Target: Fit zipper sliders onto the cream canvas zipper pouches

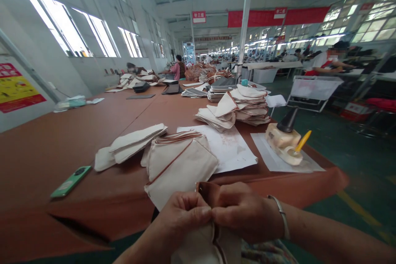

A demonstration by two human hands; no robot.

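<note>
Both hands meet low in the middle, pinching the brown-edged seam of a cream fabric piece [202, 245] that hangs down in front of me. My left hand [185, 214] presses thumb against fingers at the seam. Touching it, my right hand [244, 212], with a bracelet on the wrist, is closed on the same piece. A brown flap of the piece [206, 189] shows above the fingers. Just beyond lies a stack of cream pieces with brown edging [182, 156], overhanging the table edge. The fingertips partly hide the pinched spot.
A brown-covered table [123, 119] holds flat cream pieces [133, 144], a white sheet [235, 148] and a taller pile [250, 103]. A green phone [71, 181] lies left. At right stand a cream container with black cone [283, 136] and a yellow-handled tool [303, 141]. A co-worker [328, 62] is far right.
</note>
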